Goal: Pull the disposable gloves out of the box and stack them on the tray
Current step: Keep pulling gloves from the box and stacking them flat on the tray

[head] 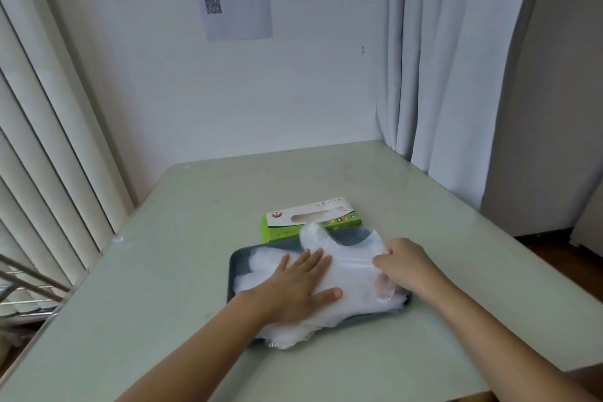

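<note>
Thin, translucent plastic disposable gloves [349, 274] lie heaped on a dark grey rectangular plastic tray [233, 266] at the middle of a pale green glass-topped desk [195, 222], just in front of the green-and-white cardboard box [313, 215]. A person's left hand [300, 287] presses flat on the pile, fingers straight, its grip apart. The right hand [404, 264] has its grip pinched on the edge of the top glove at the tray's right side. The step in hand appears to be smoothing that glove. It would likely go best with the left palm anchoring the slippery film while the right draws it taut and lowers it squarely. Glove ends spill over the tray's near rim and probably want tucking in. Desk surface stretches to either side of the tray, giving the arms room, and a pale curtain [456, 75] hangs well apart at the far right.
</note>
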A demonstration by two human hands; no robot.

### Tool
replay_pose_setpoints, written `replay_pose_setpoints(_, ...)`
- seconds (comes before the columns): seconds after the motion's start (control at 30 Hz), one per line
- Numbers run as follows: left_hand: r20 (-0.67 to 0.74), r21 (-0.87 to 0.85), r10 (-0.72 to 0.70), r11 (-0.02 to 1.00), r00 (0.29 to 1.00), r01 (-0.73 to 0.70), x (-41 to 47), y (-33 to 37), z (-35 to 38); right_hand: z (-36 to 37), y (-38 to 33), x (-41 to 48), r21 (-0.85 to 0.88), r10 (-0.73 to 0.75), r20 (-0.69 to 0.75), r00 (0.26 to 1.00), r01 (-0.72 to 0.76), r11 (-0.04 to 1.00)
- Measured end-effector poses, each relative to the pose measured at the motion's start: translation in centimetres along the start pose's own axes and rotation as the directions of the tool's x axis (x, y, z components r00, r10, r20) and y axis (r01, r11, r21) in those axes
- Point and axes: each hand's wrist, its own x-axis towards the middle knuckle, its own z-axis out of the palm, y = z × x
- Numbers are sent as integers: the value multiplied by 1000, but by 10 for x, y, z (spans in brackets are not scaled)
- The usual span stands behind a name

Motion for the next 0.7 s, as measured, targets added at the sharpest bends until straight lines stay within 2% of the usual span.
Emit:
replay_pose_setpoints(0.07, -8, -2, -1, 1000, 1000, 1, -1, -4, 2, -8, -2, -9, -94, -25, -11, 1000, 24, 995)
replay_pose_setpoints(0.13, -20, -7, 7, 1000, 1000, -7, 0, -6, 5, -14, -9, -22, -264, -134, -170, 976, 85, 961)
replay_pose_setpoints(0.2, -27, -8, 9, 1000, 1000, -9, 1, -7, 6, -10, -22, -35, -293, -373, -354, 858, 276, 915)
replay_pose_setpoints(0.23, -31, -9, 10, 1000, 999, -11, 2, -7, 7, -5, -30, -40, -257, -479, -358, 801, 409, 876)
replay_pose_setpoints(0.27, -36, -6, 14, 1000, 999, -15, 2, -7, 7, 2, -37, -43, -204, -541, -279, 793, 502, 840)
replay_pose_setpoints(0.3, -41, 1, 21, 1000, 999, -21, 2, -7, 8, 12, -43, -43, -139, -569, -140, 810, 553, 821)
replay_pose_setpoints(0.37, -65, 16, 46, 999, 997, -45, 2, -7, 8, 34, -45, -39, -78, -549, 176, 817, 568, 819)
replay_pose_setpoints(0.43, -84, 12, 46, 999, 995, -46, 0, -10, 10, 48, -36, -29, -130, -508, 331, 795, 572, 810)
replay_pose_setpoints(0.53, -84, 7, -10, 1000, 996, 10, -6, -18, 12, 53, -20, -16, -285, -401, 445, 801, 551, 784)
replay_pose_setpoints(0.7, 20, 103, -132, 986, 991, 129, -27, -39, 7, 43, -16, -11, -419, -302, 492, 817, 526, 740)
